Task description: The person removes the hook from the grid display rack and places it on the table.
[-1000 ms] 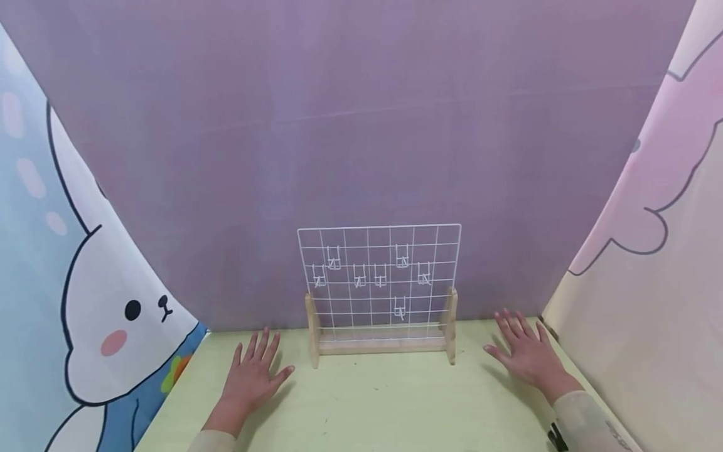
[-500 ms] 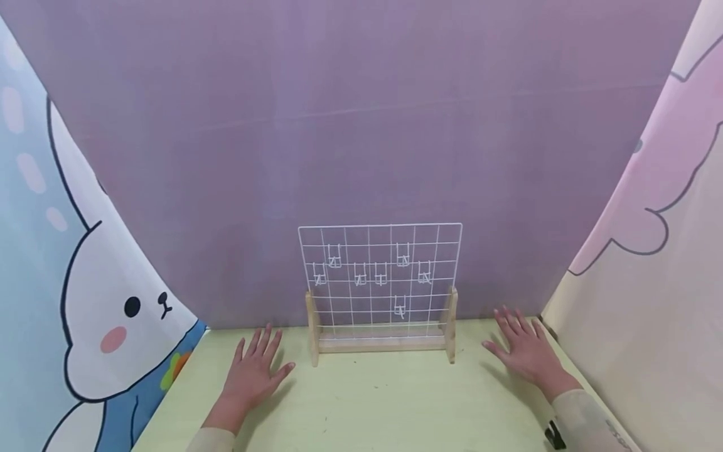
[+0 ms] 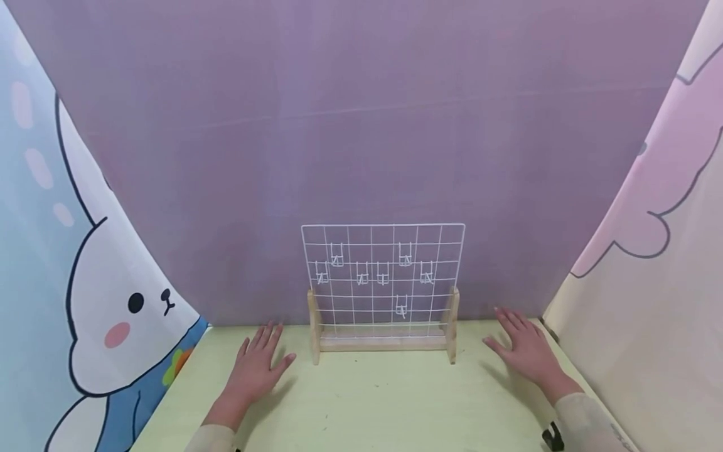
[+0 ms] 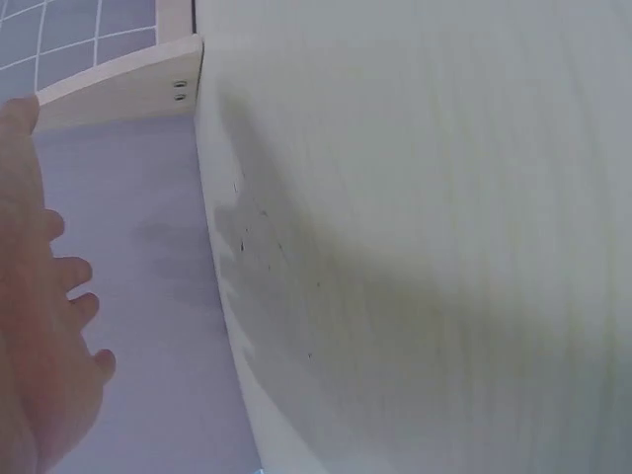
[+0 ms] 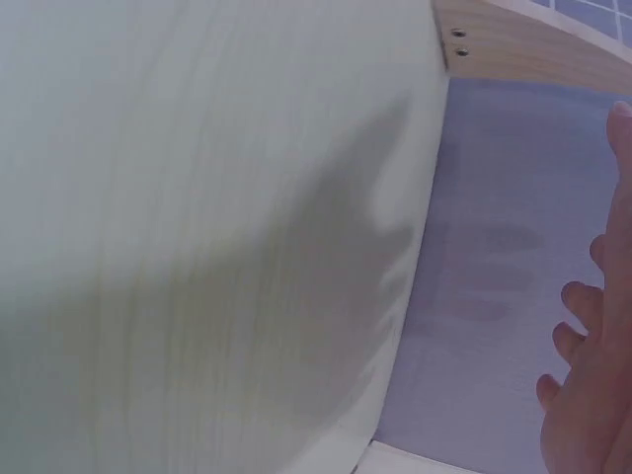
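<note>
A white wire grid rack [image 3: 381, 295] stands upright in wooden end supports [image 3: 314, 326] at the back of the table. Several small white wire hooks [image 3: 405, 255] hang on its mesh. To the left of the rack, my left hand [image 3: 255, 371] is spread above the tabletop with its palm down, holding nothing. My right hand [image 3: 528, 349] is spread in the same way on the right, also holding nothing. Both wrist views show the hands, left [image 4: 44, 326] and right [image 5: 597, 365], raised off the table, their shadows falling on it.
The pale yellow-green table [image 3: 361, 408] meets a purple cloth backdrop [image 3: 373, 125] behind the rack. A curtain with a cartoon rabbit [image 3: 135, 326] closes the left side, and a pink and cream curtain [image 3: 649, 314] the right.
The head view has shifted slightly, so the rack appears a little farther right. Both hands stay spread in nearly the same places.
</note>
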Action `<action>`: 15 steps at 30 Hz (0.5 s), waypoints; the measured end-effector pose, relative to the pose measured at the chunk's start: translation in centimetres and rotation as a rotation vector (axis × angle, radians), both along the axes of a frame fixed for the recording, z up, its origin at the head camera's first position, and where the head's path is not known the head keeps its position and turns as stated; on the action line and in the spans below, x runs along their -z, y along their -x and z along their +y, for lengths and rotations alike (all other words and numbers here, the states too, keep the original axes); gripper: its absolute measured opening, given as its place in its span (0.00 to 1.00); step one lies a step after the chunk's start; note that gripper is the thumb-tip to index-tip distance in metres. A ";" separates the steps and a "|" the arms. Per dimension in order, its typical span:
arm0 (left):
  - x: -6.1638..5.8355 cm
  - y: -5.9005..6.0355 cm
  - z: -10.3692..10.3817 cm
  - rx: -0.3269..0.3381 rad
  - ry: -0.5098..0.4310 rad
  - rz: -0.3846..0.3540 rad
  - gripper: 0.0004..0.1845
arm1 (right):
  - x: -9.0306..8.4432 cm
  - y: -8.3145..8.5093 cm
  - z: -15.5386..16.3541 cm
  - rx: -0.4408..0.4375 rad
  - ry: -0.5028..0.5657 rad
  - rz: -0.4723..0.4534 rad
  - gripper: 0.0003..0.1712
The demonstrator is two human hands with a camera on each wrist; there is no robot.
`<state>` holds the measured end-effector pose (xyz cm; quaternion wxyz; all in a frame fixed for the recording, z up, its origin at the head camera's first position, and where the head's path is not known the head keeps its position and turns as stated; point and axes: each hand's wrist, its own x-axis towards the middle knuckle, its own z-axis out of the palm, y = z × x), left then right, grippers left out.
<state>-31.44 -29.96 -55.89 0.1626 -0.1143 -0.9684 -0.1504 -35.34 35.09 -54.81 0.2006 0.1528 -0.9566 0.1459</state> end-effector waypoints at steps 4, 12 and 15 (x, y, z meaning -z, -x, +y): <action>-0.1 0.2 0.1 0.025 -0.078 0.093 0.45 | -0.2 0.0 -0.3 -0.020 0.083 0.035 0.49; -0.1 0.8 0.4 0.046 -0.227 0.163 0.40 | -0.9 -0.3 -1.5 -0.048 0.296 -0.014 0.44; -0.3 0.8 0.7 0.048 -0.315 0.100 0.39 | -1.1 -0.4 -1.7 -0.048 0.354 -0.037 0.41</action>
